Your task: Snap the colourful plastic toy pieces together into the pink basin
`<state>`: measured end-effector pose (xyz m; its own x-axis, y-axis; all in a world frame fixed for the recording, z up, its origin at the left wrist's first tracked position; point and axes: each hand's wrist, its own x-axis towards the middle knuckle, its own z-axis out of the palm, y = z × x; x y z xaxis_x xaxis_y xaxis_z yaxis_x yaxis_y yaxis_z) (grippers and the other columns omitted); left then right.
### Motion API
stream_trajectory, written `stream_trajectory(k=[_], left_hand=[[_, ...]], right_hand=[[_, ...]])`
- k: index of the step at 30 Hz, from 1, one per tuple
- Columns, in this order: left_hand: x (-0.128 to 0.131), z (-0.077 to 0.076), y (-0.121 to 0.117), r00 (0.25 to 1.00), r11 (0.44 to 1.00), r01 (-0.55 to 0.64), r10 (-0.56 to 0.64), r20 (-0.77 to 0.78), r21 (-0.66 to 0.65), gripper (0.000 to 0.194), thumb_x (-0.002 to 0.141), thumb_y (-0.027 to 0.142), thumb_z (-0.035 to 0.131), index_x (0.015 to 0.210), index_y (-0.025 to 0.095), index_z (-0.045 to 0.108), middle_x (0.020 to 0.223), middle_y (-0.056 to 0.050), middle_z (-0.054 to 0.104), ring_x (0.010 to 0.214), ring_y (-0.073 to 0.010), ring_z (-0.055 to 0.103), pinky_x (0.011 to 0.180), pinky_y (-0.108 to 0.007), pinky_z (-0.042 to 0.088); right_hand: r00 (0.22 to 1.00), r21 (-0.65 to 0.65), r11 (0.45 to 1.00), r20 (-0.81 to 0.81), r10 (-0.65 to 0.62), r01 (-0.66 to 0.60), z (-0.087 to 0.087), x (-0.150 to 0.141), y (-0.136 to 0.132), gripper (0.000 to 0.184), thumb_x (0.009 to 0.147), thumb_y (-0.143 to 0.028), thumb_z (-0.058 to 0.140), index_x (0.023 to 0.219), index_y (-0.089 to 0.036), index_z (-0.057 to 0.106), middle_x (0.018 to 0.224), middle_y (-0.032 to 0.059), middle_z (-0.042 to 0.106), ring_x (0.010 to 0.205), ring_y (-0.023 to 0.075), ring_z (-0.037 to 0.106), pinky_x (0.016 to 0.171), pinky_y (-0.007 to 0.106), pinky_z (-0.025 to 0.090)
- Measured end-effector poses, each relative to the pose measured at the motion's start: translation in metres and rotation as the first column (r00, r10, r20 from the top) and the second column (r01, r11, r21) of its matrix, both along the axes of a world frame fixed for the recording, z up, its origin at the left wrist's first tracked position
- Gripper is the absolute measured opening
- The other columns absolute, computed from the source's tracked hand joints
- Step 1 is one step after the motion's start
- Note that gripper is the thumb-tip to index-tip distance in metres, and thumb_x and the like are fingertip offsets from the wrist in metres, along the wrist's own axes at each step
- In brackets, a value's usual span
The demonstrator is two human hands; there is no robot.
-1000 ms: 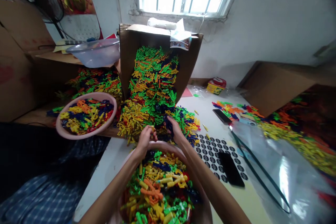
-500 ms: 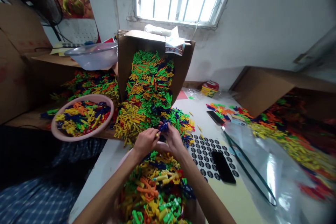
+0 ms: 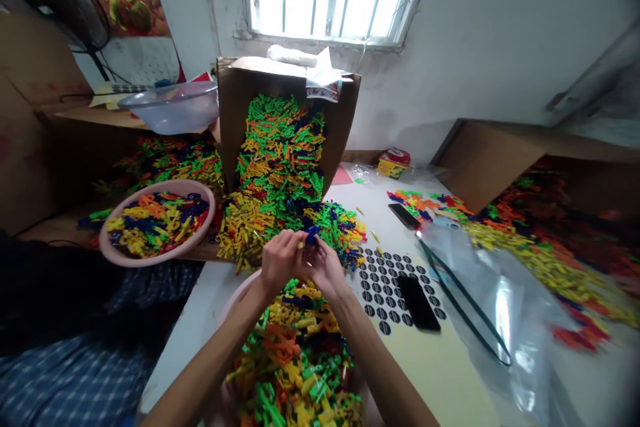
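Above the far rim of a pink basin (image 3: 243, 288), my two hands meet at the fingertips. My right hand (image 3: 327, 272) pinches a small dark blue plastic piece (image 3: 312, 235), its exact kind too small to tell. My left hand (image 3: 281, 259) is closed, its fingers pressed together against the near side of that piece; what they grip is hidden. Below my wrists the basin is heaped with small plastic pieces (image 3: 300, 373) in green, yellow, orange and blue. Just beyond my hands, a pile of similar pieces (image 3: 285, 147) spills from a tipped cardboard box (image 3: 345, 120).
At left stands another pink basin (image 3: 111, 250) of pieces, beside a person's checked clothing (image 3: 65, 373). On the right lie a sheet of round black stickers (image 3: 383, 293), a black phone (image 3: 419, 303), a second phone (image 3: 403, 215), a clear plastic bag (image 3: 500, 300) and another open box (image 3: 480, 160).
My hands have drawn closer together around the blue piece. A yellow bit seen at my left fingertips is now mostly hidden. The whole view has shifted slightly.
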<state>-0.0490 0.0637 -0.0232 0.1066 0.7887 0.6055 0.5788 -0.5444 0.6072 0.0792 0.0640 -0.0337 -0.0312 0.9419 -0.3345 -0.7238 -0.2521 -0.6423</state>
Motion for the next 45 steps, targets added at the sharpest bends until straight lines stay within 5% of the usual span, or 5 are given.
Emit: stream_trajectory(k=[16, 24, 30, 36, 45], left_hand=[[0.003, 0.008, -0.004, 0.906, 0.982, -0.119, 0.167, 0.389, -0.145, 0.014, 0.092, 0.036, 0.052, 0.098, 0.024, 0.056, 0.077, 0.0, 0.062, 0.066, -0.016, 0.058, 0.066, -0.023, 0.04], [-0.019, 0.016, 0.042, 0.942, 0.899, -0.126, 0.24, 0.233, -0.419, 0.018, 0.077, 0.034, 0.07, 0.081, 0.019, 0.063, 0.065, -0.003, 0.06, 0.067, -0.0215, 0.059, 0.065, -0.027, 0.042], [-0.024, 0.03, -0.003, 0.925, 0.849, 0.256, -0.076, 0.373, -0.461, 0.037, 0.086, 0.049, 0.058, 0.103, 0.02, 0.074, 0.079, -0.004, 0.068, 0.063, -0.0175, 0.06, 0.059, -0.026, 0.046], [-0.013, 0.055, -0.037, 0.967, 0.936, 0.188, -0.123, 0.224, -0.297, 0.027, 0.09, 0.036, 0.059, 0.111, 0.022, 0.067, 0.088, -0.003, 0.068, 0.083, -0.0179, 0.065, 0.073, -0.025, 0.048], [-0.009, 0.058, -0.047, 0.941, 0.919, 0.225, -0.119, 0.316, -0.323, 0.022, 0.081, 0.04, 0.071, 0.088, 0.02, 0.067, 0.088, -0.006, 0.072, 0.074, -0.0194, 0.068, 0.067, -0.026, 0.051]], right_hand=[[0.963, 0.007, 0.963, 0.01, 0.27, -0.27, 0.011, 0.019, -0.023, 0.027, 0.075, -0.032, 0.077, 0.065, -0.02, 0.055, 0.05, -0.0052, 0.052, 0.044, 0.0083, 0.047, 0.046, 0.02, 0.044], [0.948, 0.168, 0.978, 0.313, 0.064, -0.121, 0.003, 0.023, -0.019, 0.038, 0.067, -0.046, 0.082, 0.083, -0.02, 0.06, 0.077, 0.0049, 0.074, 0.058, 0.0156, 0.064, 0.051, 0.026, 0.054], [0.852, 0.305, 0.943, 0.522, -0.049, -0.133, 0.016, 0.03, -0.028, 0.033, 0.072, -0.047, 0.079, 0.086, -0.02, 0.067, 0.081, 0.0049, 0.074, 0.069, 0.0215, 0.069, 0.057, 0.03, 0.057], [0.683, 0.369, 0.91, 0.715, -0.147, -0.19, 0.029, 0.034, -0.046, 0.022, 0.082, -0.044, 0.071, 0.086, -0.022, 0.072, 0.079, 0.0034, 0.073, 0.072, 0.0219, 0.068, 0.067, 0.032, 0.055], [0.545, 0.439, 0.863, 0.8, -0.249, -0.25, 0.048, 0.042, -0.07, 0.015, 0.084, -0.035, 0.07, 0.096, -0.027, 0.076, 0.085, 0.0018, 0.075, 0.074, 0.0233, 0.07, 0.067, 0.031, 0.052]])
